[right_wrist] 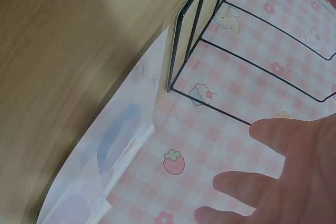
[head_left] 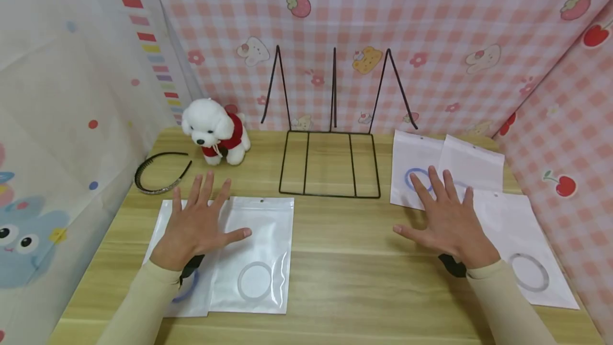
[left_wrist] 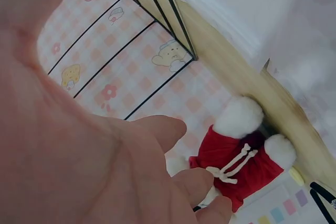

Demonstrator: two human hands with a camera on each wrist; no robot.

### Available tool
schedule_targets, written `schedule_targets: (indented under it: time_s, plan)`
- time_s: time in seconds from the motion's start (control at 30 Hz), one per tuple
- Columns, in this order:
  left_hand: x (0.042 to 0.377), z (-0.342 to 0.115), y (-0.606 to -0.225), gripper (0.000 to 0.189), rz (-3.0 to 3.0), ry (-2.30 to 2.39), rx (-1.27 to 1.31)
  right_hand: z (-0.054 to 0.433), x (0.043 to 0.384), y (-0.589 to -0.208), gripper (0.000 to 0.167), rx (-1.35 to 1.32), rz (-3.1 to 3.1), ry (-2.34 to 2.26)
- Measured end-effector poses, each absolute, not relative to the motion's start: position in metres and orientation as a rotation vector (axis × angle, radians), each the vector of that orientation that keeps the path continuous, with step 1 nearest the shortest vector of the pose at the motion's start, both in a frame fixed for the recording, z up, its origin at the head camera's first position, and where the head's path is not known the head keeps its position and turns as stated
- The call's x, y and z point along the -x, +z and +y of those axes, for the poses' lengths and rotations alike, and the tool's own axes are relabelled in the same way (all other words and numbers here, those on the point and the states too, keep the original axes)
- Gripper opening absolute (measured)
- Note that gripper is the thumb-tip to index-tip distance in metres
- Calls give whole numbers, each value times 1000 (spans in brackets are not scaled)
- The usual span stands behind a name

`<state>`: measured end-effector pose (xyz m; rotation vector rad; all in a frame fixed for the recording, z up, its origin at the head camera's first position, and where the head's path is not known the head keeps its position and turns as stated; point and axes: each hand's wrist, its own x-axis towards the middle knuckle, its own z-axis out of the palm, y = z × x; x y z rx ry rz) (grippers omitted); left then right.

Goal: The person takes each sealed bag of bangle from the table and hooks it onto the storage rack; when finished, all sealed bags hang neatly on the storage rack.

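Left hand [head_left: 193,228]: fingers and thumb spread wide, nothing grasped. Position: above two white packets at the near left of the table [head_left: 345,281]. Blue-ringed left packet [head_left: 195,302] lies beneath hand and wrist, partly hidden by them; pale-ringed packet [head_left: 275,228] lies to its right, thumb tip reaching over its upper part. Contact with either cannot be told from the head view.

Right hand [head_left: 447,222]: likewise released, digits fanned, holding nothing. Three white packets nearby on the right. Far packet [head_left: 407,148], with a blue ring, lies ahead of the hand, index fingertip over it; corner packet [head_left: 476,161] overlaps its right side, beyond the other fingertips. Grey-ringed packet [head_left: 507,228] lies to the right of the hand, its ring beside the wrist. Right wrist view: visible fingers apart from the packets.

Surroundings: black wire rack [head_left: 330,132] stands at the back, between and beyond the hands. White plush dog [head_left: 234,132] in red clothing sits left of the rack; dark headband [head_left: 152,191] lies near it, beyond the left fingertips
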<state>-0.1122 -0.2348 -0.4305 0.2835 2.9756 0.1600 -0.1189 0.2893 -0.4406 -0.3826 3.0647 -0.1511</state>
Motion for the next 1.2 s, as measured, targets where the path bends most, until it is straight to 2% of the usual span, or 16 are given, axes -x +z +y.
schedule_targets:
  time_s: [0.23, 0.43, 0.7, 0.9, 1.2]
  plan:
    - [115, -236, -432, 126, 2979, 158, -294, 299, 121, -439, 119, 400, 3122, -141]
    - [121, -235, -435, 124, 2991, 206, -361, 310, 123, -439, 111, 461, 3207, -169]
    - [132, -228, -440, 108, 2980, 345, -458, 329, 126, -443, 96, 554, 3309, -235]
    - [138, -218, -438, 95, 2952, 478, -511, 344, 128, -443, 83, 497, 3268, -314]
    - [155, -212, -446, 83, 2923, 675, -609, 365, 132, -444, 76, 474, 3251, -451]
